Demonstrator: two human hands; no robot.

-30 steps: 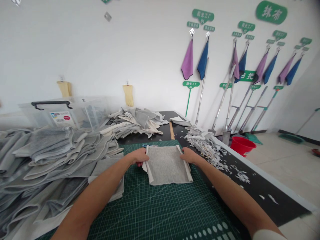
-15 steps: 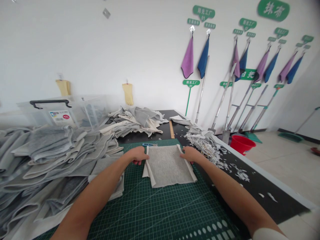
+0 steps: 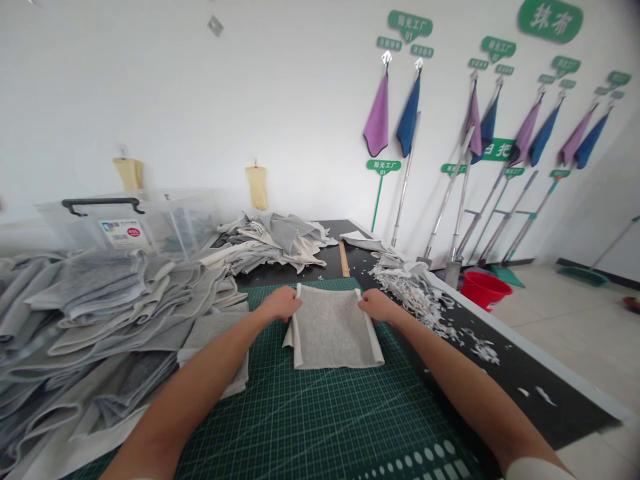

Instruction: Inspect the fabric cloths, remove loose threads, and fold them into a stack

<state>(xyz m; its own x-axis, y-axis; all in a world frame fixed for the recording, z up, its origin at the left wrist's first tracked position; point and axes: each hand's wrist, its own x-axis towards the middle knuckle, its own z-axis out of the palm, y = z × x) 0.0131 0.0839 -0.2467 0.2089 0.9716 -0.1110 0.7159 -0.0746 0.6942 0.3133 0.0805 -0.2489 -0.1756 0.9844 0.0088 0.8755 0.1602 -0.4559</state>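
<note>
Evidently, in the head view, the far edge of a rectangular grey-beige cloth with paler, rolled sides (image 3: 337, 330) is held at both ends: its far left corner is pinched in the left hand (image 3: 283, 303), and its far right corner in the right hand (image 3: 377, 305), with thumb and fingers closed on the fabric. The cloth is spread over the far half of a green, white-gridded cutting mat (image 3: 300, 427), near the mat's far edge; whether it is lying flat or partly lifted cannot be told. Because both sides are curled, a crooked lie could be caused if one corner were pulled harder than the other. Beneath its left side a paler flap is left protruding, by which an uneven layer or crease could be produced. Along the mat's left edge, a folded stack of grey fabric (image 3: 215, 337) might be nudged by the left forearm. Toward the right edge of the black tabletop (image 3: 560, 417), loose white shredded scraps (image 3: 407, 293) are scattered, and fibres might be picked up if the cloth were dragged that way.
</note>
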